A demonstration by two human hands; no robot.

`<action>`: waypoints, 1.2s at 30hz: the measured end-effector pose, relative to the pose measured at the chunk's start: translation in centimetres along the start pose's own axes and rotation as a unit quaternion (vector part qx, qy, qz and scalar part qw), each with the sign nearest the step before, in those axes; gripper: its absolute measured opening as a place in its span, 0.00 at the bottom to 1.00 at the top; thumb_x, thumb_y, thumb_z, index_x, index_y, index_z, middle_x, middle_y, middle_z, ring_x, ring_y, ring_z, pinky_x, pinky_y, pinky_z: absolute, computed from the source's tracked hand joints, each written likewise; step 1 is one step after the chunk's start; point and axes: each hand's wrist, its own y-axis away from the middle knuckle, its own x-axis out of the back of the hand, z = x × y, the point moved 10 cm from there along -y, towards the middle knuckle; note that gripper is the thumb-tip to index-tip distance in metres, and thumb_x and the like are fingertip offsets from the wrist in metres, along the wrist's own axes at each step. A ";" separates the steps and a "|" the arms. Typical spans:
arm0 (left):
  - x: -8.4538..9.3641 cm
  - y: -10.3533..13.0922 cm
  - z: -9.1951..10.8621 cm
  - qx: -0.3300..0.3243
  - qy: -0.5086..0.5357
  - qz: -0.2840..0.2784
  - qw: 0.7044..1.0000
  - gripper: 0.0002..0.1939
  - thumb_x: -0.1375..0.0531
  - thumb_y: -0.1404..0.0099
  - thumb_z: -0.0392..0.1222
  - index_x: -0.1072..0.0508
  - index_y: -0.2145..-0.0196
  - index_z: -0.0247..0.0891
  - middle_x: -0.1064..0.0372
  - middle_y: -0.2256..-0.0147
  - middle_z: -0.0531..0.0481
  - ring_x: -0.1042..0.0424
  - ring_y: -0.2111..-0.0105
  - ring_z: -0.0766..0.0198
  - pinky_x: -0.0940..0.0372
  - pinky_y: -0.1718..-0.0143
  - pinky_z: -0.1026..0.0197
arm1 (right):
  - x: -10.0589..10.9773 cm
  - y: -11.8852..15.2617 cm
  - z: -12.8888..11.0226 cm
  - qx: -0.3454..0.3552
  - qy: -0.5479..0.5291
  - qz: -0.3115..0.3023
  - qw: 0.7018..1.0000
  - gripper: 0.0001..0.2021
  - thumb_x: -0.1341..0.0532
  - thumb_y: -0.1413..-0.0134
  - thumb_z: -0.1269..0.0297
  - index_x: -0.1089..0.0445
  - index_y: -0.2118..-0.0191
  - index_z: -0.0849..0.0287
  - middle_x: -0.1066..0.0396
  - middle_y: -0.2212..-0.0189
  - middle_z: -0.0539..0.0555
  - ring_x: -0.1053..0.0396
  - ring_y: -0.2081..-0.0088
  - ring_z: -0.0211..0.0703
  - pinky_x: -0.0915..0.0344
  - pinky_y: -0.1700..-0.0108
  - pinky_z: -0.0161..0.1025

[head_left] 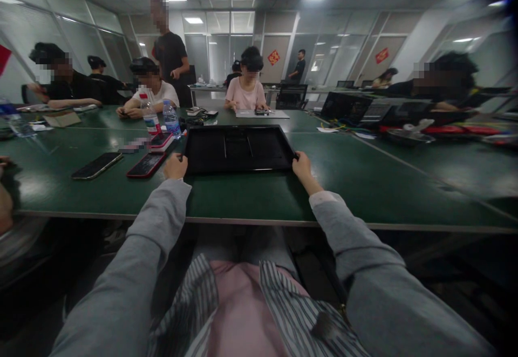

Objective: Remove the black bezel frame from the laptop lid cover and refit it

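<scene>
A black, shallow, tray-like panel (259,154) with a raised rim lies in front of me at the table's near side. Two thin pale lines frame a darker rectangle in its middle. My left hand (175,167) is closed around its left edge, close to the near corner. On the opposite edge, my right hand (302,167) grips the rim with the thumb on top. The fingers under the panel are hidden. Just left of my left hand lies a red-edged phone (146,165).
The green table (246,197) also bears a dark phone (97,166), a red-labelled bottle (150,114) and a blue-labelled bottle (171,119). Across from me a person in pink (246,95) sits at a pale board (279,114). Dark electronics and cables (352,111) stand at the right.
</scene>
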 end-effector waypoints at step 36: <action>0.2 1.7 3.9 -0.090 -0.085 0.071 0.990 0.25 0.47 0.30 0.43 0.34 0.38 0.35 0.40 0.36 0.32 0.44 0.35 0.44 0.45 0.38 0.40 | -2.9 4.6 -10.7 0.116 0.109 0.019 0.987 0.22 0.51 0.32 0.61 0.38 0.38 0.65 0.43 0.37 0.72 0.47 0.36 0.62 0.47 0.38 0.60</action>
